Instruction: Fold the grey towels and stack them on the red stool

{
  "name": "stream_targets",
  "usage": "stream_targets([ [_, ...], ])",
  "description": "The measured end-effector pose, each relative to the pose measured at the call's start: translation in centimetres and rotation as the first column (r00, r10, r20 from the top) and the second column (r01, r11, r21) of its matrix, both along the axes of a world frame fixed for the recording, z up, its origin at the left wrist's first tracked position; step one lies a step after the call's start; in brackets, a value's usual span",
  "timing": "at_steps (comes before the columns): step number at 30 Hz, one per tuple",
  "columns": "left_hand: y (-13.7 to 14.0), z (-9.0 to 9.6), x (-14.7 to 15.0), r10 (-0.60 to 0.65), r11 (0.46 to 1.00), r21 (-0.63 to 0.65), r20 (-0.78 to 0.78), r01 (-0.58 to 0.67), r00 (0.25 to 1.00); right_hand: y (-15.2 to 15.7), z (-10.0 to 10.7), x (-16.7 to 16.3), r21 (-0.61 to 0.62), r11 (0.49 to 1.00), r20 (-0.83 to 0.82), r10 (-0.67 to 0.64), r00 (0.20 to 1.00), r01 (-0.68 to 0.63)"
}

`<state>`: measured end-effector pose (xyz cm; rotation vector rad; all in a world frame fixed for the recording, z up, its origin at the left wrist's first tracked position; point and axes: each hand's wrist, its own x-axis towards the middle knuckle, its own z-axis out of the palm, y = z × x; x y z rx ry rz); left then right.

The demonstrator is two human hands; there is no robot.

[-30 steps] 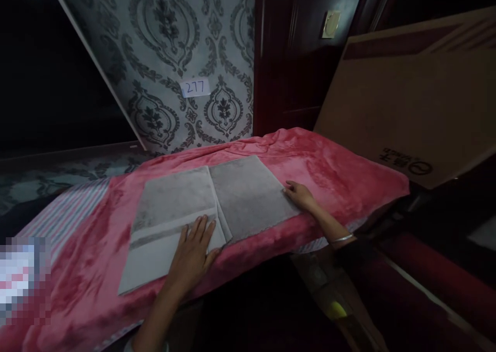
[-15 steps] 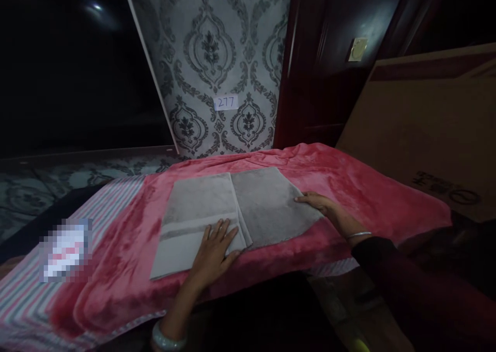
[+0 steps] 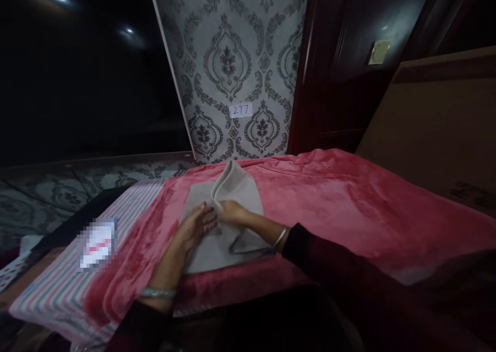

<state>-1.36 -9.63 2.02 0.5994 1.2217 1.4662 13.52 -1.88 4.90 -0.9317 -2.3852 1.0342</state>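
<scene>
One soft grey fabric cloth (image 3: pixel 217 251) on the pink plush blanket (image 3: pixel 318 202) looks light and limp; I'd hold its edges. My right hand (image 3: pixel 232 213) grips its raised side; my left hand (image 3: pixel 196 225), loosely open, is just left.

My right grip (image 3: pixel 233 213) closes on the grey cloth (image 3: pixel 215 253), a flap (image 3: pixel 237 182) of which stands raised and bent; my left grip (image 3: pixel 196 225), fingers extended, lies just beside the flap. Beneath: pink blanket (image 3: pixel 313 202), with striped fabric (image 3: pixel 134 212) at its left. Behind: patterned wall (image 3: pixel 228 65) bearing a card (image 3: pixel 241 110) marked 277.
</scene>
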Motion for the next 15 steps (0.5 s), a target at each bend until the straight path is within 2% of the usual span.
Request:
stream_targets([
  [2, 1.0, -0.2, -1.0, -0.011, 0.999, -0.05, -0.002, 0.011, 1.0, -1.6, -1.9, -1.4, 0.01, 1.0, 0.06, -0.007, 0.998, 0.006],
  [4, 1.9, -0.7, -1.7, -0.022, 0.997, -0.072, -0.055, 0.018, 0.998, -2.7, -3.4, -1.5, 0.042, 0.999, 0.109, -0.025, 0.994, 0.021],
  [8, 3.9, -1.5, -2.3, -0.001, 0.995, -0.1, -0.29, -0.03, 0.957, -4.6, -5.2, 0.7, 0.163, 0.987, 0.147, -0.025, 0.989, 0.0],
  [10, 5.3, -1.4, -2.1, -0.002, 0.989, -0.126, -0.531, -0.076, 0.848, -5.7, -5.5, 1.7, 0.199, 0.98, 0.129, -0.038, 0.991, 0.011],
  [12, 7.0, -1.1, -1.8, -0.019, 0.98, -0.15, -0.733, -0.135, 0.68, -6.9, -5.7, 2.4, 0.215, 0.976, 0.119, -0.06, 0.991, 0.034],
  [13, 7.9, -1.0, -1.7, -0.031, 0.974, -0.162, -0.793, -0.161, 0.609, -7.5, -5.8, 2.5, 0.22, 0.974, 0.126, -0.079, 0.989, 0.049],
  [15, 9.7, -0.8, -1.4, -0.048, 0.962, -0.183, -0.845, -0.202, 0.533, -8.5, -5.9, 2.6, 0.244, 0.966, 0.161, -0.122, 0.979, 0.081],
])
